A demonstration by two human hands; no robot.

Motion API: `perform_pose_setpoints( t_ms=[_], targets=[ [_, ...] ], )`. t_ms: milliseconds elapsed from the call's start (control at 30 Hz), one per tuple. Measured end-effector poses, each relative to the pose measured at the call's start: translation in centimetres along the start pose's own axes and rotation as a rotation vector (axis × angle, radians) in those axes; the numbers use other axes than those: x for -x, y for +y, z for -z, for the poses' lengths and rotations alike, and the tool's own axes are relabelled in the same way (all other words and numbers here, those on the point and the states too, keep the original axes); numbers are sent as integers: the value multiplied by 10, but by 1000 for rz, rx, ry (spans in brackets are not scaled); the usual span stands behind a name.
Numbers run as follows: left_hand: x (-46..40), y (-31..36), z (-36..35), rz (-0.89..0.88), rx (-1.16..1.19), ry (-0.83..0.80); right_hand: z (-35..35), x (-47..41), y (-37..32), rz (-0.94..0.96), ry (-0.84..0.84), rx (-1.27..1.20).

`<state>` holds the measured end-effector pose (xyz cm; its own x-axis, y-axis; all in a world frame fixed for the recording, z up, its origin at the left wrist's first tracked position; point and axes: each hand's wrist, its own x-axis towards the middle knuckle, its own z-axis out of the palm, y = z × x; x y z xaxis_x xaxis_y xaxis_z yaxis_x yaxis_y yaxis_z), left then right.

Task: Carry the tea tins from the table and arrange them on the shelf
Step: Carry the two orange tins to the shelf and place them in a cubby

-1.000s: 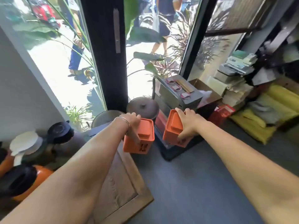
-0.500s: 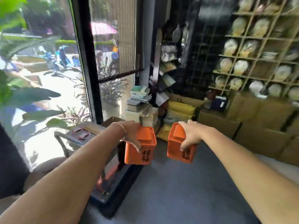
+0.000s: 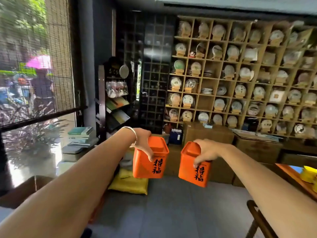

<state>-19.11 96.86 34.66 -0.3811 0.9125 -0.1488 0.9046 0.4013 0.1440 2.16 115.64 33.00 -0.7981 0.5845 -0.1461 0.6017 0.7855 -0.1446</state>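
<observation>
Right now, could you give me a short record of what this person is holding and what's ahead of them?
left hand: grips left orange tin at its top
right hand: grips right orange tin at its top
tins: both off the floor, apart, lids on
ahead: wooden grid shelf of round cakes on stands
below shelf: cardboard boxes

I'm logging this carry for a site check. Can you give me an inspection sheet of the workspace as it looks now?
Surface: grey floor, bare ahead.
Job's things: left tin and right tin, orange, lids on, carried in the air, apart.
Clutter: yellow cushion, cardboard boxes, stacked books.
Grippers: left hand grips left tin's top; right hand grips right tin's.
Cables: nothing seen.
Surroundings: wooden grid shelf of wrapped discs; window left.
</observation>
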Motion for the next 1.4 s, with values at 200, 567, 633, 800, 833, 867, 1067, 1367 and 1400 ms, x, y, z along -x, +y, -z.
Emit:
perform_pose_setpoints(
  t_ms=[200, 567, 633, 800, 833, 867, 1067, 1367, 1400],
  targets=[
    [-112, 25, 19, -60, -52, -79, 32, -55, 62, -98, -38, -28],
    [-350, 54, 116, -208, -85, -36, 143, -208, 168, -285, 108, -137],
    [-389, 65, 133, -243, -99, -21, 159, -232, 192, -298, 143, -159],
    [-483, 104, 130, -308, -166, -74, 176, -279, 280, -426, 239, -185],
    [-502, 113, 125, -317, -181, -97, 179, -286, 301, -461, 261, -193],
    [-520, 123, 121, -322, -189, -121, 180, -292, 322, -492, 259, -200],
    [-638, 196, 117, -342, -213, -135, 186, -339, 439, -544, 163, -194],
    [-812, 294, 162, -359, -144, -23, 259, -433, 598, -521, 121, -115],
    [-828, 300, 165, -352, -151, -24, 266, -446, 611, -514, 128, -113]
  ],
)
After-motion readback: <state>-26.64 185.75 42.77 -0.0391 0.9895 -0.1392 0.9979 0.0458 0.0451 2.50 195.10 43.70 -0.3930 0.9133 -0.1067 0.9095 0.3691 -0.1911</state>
